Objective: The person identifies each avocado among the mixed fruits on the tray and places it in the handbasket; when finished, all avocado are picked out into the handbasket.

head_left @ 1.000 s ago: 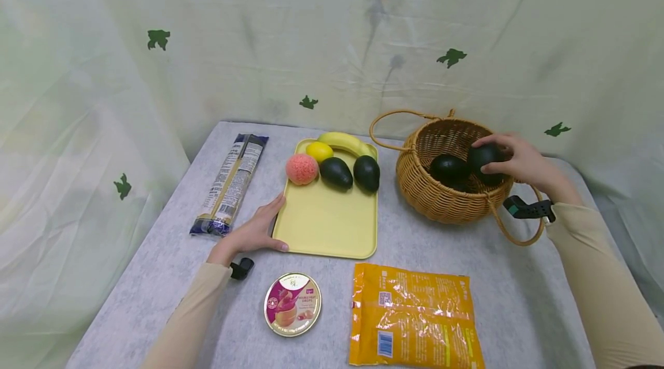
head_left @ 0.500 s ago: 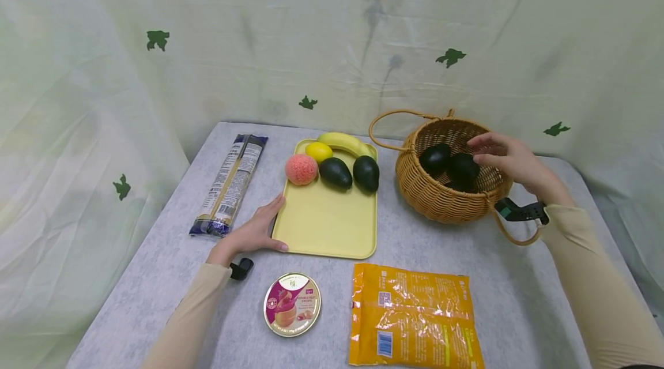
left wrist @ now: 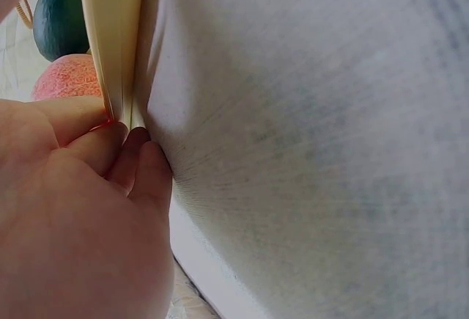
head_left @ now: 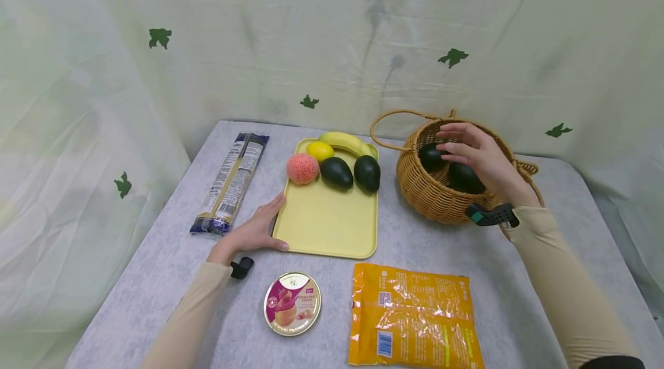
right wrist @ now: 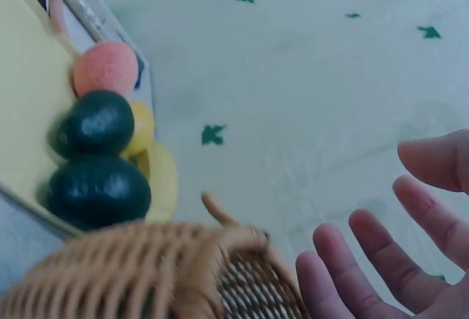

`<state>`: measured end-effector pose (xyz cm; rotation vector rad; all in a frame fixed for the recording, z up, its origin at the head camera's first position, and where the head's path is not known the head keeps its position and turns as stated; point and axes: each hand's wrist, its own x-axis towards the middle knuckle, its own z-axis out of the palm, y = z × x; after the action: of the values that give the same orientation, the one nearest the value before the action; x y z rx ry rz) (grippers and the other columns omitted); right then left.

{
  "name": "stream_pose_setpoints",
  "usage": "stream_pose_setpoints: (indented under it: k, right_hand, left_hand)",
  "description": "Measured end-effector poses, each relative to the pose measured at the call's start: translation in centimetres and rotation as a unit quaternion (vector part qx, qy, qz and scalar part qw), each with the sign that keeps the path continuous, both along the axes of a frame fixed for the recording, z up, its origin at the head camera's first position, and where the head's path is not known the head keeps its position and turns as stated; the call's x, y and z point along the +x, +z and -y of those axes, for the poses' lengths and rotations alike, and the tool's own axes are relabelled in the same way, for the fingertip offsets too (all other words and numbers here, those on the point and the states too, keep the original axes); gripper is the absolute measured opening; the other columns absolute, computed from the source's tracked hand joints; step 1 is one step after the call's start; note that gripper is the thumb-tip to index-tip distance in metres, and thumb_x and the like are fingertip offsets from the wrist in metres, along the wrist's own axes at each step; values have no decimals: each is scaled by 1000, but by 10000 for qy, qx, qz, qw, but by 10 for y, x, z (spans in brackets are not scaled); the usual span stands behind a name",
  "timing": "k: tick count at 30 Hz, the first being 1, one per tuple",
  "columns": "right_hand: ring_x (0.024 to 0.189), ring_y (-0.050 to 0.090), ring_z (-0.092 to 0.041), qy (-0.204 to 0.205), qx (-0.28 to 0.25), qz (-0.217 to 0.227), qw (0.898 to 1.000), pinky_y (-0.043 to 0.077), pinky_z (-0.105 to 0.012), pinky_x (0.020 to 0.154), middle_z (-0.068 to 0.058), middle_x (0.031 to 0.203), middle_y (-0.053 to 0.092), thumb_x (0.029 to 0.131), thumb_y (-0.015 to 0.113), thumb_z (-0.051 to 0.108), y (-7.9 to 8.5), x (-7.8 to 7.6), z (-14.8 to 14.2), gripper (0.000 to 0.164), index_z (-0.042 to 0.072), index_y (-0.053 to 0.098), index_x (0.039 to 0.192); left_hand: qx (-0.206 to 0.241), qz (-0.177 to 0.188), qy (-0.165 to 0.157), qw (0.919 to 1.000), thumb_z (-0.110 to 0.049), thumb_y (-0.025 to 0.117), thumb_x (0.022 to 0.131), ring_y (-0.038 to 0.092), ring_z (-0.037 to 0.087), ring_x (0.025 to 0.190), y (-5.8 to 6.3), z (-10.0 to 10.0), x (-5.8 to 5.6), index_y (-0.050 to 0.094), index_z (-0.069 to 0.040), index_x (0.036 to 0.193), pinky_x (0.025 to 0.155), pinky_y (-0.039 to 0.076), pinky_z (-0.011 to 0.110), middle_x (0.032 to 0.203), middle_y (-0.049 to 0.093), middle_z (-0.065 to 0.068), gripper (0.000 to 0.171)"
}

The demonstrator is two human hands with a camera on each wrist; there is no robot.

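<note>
My right hand (head_left: 485, 164) hovers over the wicker basket (head_left: 434, 202), fingers spread with nothing between them. Inside the basket lie dark avocados (head_left: 429, 157), partly hidden by that hand. My left hand (head_left: 254, 235) rests at the left edge of the yellow tray (head_left: 327, 225), its thumb by the near corner; in the left wrist view the fingertips (left wrist: 150, 159) are at the tray's rim. Along the tray's far half are a pink bumpy ball-shaped fruit (head_left: 302, 169), a lemon (head_left: 320, 150), a banana (head_left: 346, 142) and two avocados (head_left: 336, 173).
A long blue-ended packet (head_left: 230, 184) lies left of the tray. Toward the near side are a round candy tin (head_left: 293, 304) and an orange bag (head_left: 415, 317). One basket handle (head_left: 381, 124) leans out toward the tray; a printed curtain hangs behind the table.
My right hand has let go of an avocado inside the basket and moved left above it, fingers spreading. The basket's near handle has shifted up beside the wrist. My left hand stays at the tray.
</note>
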<state>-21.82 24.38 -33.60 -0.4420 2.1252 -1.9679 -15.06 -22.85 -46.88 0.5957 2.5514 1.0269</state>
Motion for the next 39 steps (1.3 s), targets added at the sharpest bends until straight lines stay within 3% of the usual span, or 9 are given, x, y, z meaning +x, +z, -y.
stream_pose_setpoints:
  k: [3,9,17,28,39]
  right_hand:
    - [118,51,-28,146,35,-124,9998,48,-29,92,-20,137,40,98,55,13,-1,-2,19,38,5,46,134]
    - [122,48,-36,439,235,-354,9981,44,-41,98,-17,135,44,96,58,13,-5,-8,60,38,9,48,133]
    - [124,44,-38,830,322,-408,9952,42,-39,99,-20,139,41,96,55,8,-18,-16,102,45,-3,41,138]
    - [130,36,-40,468,797,-199,9955,35,-48,104,-19,141,41,94,60,12,-53,-22,131,45,4,46,136]
    - [137,26,-28,90,1561,-305,9872,21,-50,111,-11,144,37,89,64,5,-87,-30,138,46,3,52,133]
  left_hand:
    - [22,5,2,10000,-33,84,71,7,43,140,1,0,0,8,8,149,112,9,54,157,2,22,117]
    - [-15,78,27,10000,-34,84,71,6,42,141,-1,1,-1,7,7,150,112,9,55,158,2,21,117]
    - [-60,105,52,9999,-34,84,71,6,42,141,-1,1,-1,7,7,150,112,9,55,157,2,21,117]
    - [-24,47,25,10000,-34,84,71,6,42,141,-1,0,0,7,7,150,112,9,55,157,2,21,117]
    - [-18,46,33,10000,-34,84,71,7,42,141,0,-1,0,8,8,149,112,10,55,157,3,22,117]
